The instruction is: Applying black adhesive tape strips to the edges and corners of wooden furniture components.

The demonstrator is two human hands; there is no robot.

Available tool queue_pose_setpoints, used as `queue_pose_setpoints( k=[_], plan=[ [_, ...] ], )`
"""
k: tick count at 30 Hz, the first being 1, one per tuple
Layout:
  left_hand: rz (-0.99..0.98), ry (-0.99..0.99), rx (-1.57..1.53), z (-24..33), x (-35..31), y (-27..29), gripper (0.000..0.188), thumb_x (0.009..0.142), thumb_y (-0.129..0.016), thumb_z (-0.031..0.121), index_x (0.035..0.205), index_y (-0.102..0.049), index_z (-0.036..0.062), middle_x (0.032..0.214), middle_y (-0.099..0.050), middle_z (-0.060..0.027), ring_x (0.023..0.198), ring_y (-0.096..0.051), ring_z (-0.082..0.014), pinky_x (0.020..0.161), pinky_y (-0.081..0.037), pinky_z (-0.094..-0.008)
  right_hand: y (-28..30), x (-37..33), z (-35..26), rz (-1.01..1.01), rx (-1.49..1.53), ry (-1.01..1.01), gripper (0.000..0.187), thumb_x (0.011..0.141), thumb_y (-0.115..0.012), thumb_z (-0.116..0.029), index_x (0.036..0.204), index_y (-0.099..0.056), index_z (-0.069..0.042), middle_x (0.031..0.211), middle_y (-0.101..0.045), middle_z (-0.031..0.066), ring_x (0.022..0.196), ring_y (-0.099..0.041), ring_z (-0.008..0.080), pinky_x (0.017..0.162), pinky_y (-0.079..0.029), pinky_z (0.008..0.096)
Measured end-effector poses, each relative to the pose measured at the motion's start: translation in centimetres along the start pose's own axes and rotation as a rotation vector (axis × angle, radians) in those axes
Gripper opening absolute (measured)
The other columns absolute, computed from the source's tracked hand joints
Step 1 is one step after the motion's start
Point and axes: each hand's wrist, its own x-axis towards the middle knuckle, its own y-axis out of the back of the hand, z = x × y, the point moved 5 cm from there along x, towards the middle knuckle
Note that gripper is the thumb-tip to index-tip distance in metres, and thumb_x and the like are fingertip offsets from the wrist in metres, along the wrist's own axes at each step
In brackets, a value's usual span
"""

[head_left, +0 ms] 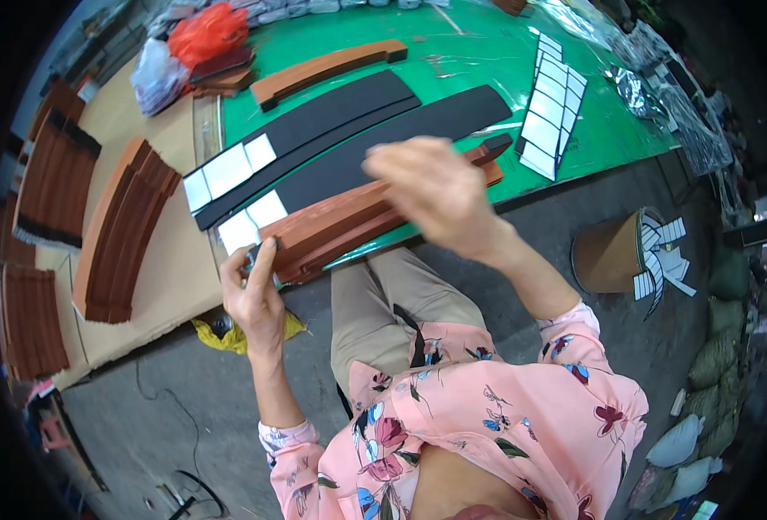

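A long reddish-brown wooden piece (327,224) with a stepped profile lies slantwise along the near edge of the green table. My left hand (256,290) grips its left end between thumb and fingers; something small and dark shows at the fingertips. Over the middle of the piece is my right hand (440,195), blurred by motion, its fingers too smeared to read. A black tip (492,149) shows at the piece's far right end. Just beyond lie two wide black strips, a nearer one (453,115) and a farther one (340,106), with white labels (227,169) on their left ends.
Sheets of white labels (552,108) lie on the green table (478,52) at right. Another brown wooden piece (331,68) rests farther back. Curved brown pieces (123,234) stand on the left board (171,269). A bin (607,251) with label scraps stands on the floor at right.
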Motion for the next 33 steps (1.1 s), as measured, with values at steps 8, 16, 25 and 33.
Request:
queue_pose_setpoints(
  k=[8,16,25,33],
  plan=[
    [0.016,-0.043,0.000,-0.2,-0.6,-1.0,0.046,0.070,-0.058,-0.017,0.108,-0.066,0.0084,0.096,-0.052,-0.0111,0.082,-0.051,-0.0210,0.063,-0.042,-0.0285,6.4,-8.9,9.5,-0.122,-0.329,-0.456,0.028,0.080,-0.063,-0.012,0.107,-0.063,-0.007,0.114,-0.061,0.0084,0.109,-0.054,0.0273,0.089,-0.044,0.0366],
    [0.017,0.030,0.084,0.0,-0.7,-0.6,0.031,0.082,-0.055,-0.011,0.108,-0.062,0.0038,0.099,-0.051,-0.0120,0.085,-0.053,-0.0213,0.072,-0.044,-0.0284,5.0,-9.8,9.8,-0.164,-0.401,-0.443,0.032,0.083,-0.060,-0.013,0.115,-0.060,-0.010,0.121,-0.057,0.0052,0.116,-0.051,0.0260,0.095,-0.039,0.0434],
    [-0.206,0.706,-0.134,-1.2,0.5,2.1,0.035,0.096,-0.043,0.028,0.107,-0.060,-0.0005,0.087,-0.060,-0.0096,0.077,-0.055,-0.0130,0.065,-0.044,-0.0259,8.6,-11.5,16.5,-0.252,0.251,-1.067,0.040,0.095,-0.046,-0.032,0.116,-0.057,-0.001,0.087,-0.062,0.0065,0.079,-0.059,0.0134,0.068,-0.046,0.0255],
    [-0.355,0.849,-0.394,0.0,3.5,3.1,0.035,0.094,-0.049,0.029,0.104,-0.062,-0.0018,0.084,-0.061,-0.0046,0.070,-0.053,-0.0093,0.064,-0.044,-0.0212,9.5,-9.0,16.9,-0.070,0.600,-1.190,0.025,0.092,-0.052,-0.025,0.097,-0.060,-0.002,0.076,-0.058,0.0017,0.061,-0.054,0.0060,0.052,-0.044,0.0201]
  ],
)
